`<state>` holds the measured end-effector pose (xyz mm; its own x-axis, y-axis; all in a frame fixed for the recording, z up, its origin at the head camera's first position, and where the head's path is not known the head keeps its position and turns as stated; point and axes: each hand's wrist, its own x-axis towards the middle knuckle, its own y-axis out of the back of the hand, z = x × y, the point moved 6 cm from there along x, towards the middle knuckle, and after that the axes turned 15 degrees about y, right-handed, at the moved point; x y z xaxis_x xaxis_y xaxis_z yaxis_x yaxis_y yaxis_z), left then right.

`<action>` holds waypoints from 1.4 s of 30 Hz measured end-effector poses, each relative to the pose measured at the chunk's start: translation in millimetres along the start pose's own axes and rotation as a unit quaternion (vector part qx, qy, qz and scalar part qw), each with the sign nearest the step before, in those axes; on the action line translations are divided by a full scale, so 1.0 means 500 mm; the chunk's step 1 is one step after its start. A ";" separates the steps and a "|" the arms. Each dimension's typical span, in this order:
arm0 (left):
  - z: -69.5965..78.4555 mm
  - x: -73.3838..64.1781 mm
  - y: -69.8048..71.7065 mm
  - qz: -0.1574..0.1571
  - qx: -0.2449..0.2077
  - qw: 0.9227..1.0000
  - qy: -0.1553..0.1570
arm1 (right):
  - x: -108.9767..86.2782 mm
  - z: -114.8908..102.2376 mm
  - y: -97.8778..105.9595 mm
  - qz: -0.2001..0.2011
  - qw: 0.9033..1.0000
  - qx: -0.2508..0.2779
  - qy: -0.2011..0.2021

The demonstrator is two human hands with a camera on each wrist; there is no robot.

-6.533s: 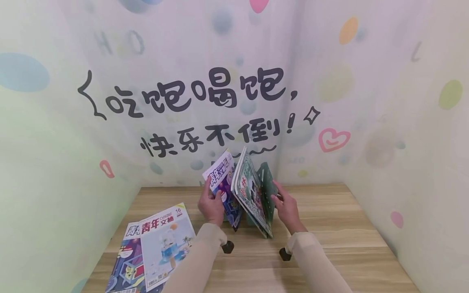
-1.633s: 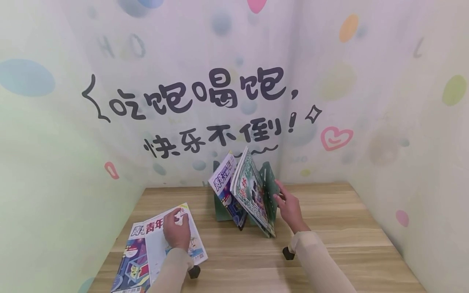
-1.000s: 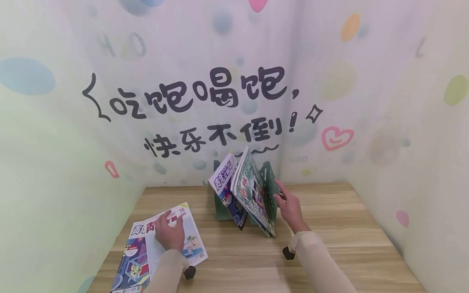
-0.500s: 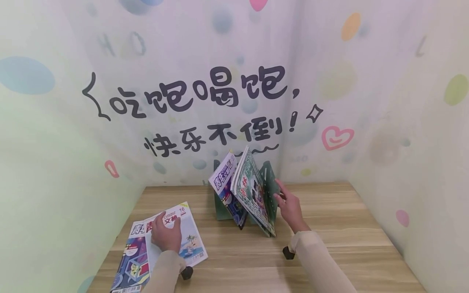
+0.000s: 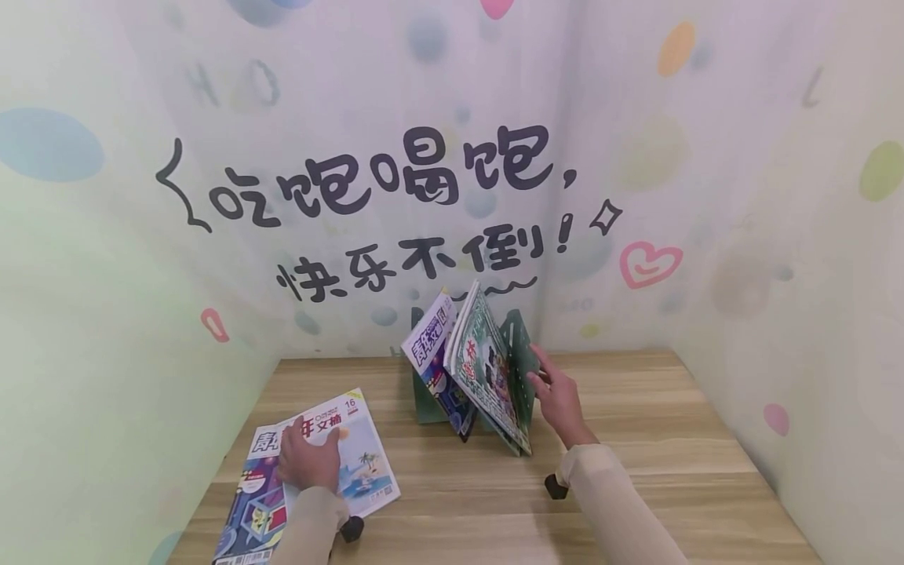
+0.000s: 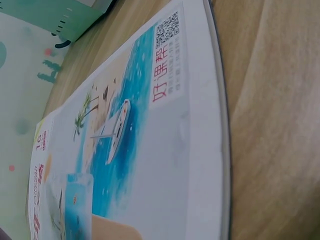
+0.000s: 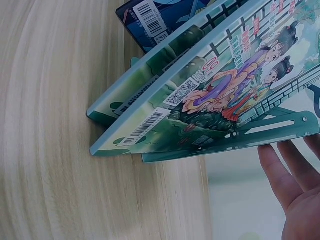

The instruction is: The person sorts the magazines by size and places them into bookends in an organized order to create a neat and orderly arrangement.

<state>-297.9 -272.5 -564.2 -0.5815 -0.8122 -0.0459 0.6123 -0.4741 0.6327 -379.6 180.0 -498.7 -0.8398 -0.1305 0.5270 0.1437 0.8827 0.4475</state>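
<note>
My left hand (image 5: 311, 459) rests over a white magazine (image 5: 370, 463) with a beach picture, thumb and fingers spread apart. Beneath that magazine's left side lies a purple magazine (image 5: 254, 502). The left wrist view shows the white cover (image 6: 150, 125) close up, lying flat. With extended fingers, my right hand (image 5: 561, 400) touches the outer side of a green perforated bookend (image 5: 521, 361). Green-covered magazines (image 5: 487, 369) lean against it, tilted, and another purple magazine (image 5: 441, 377) leans to their left. In the right wrist view the fingertips (image 7: 270, 155) meet the bookend's edge.
The wooden table (image 5: 636, 502) ends at a patterned wall (image 5: 424, 78) behind and at both sides. Another green bookend panel (image 5: 426, 404) stands behind the leaning purple magazine. Black wrist mounts (image 5: 555, 486) hang under both sleeves.
My left hand has left the leaning purple magazine, reached the flat pair, and slid leftward and nearer across the white cover. My right hand stays at the bookend; the magazines stay put.
</note>
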 end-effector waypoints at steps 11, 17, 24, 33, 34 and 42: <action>-0.027 0.014 -0.005 -0.033 0.059 0.996 0.052 | 0.003 -0.003 0.000 0.012 1.000 0.008 0.016; -0.039 0.019 -0.009 -0.040 0.080 0.993 0.073 | 0.003 -0.002 0.001 0.013 1.000 0.005 0.020; -0.049 0.010 -0.006 -0.063 0.100 0.988 0.103 | 0.003 0.000 0.001 0.009 1.000 0.004 0.010; -0.053 0.009 -0.007 -0.059 0.109 0.986 0.110 | 0.002 0.000 0.000 0.005 1.000 0.008 0.001; -0.053 0.010 -0.007 -0.060 0.109 0.986 0.111 | 0.002 0.000 0.000 0.006 1.000 0.008 -0.001; -0.052 0.013 -0.006 -0.070 0.112 0.985 0.110 | 0.002 -0.002 0.000 0.005 1.000 0.015 0.002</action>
<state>-289.6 -285.2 -586.2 -0.5061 -0.8100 -0.2961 0.3872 -0.5202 0.7612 -380.1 179.4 -497.5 -0.8361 -0.1227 0.5346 0.1369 0.8972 0.4199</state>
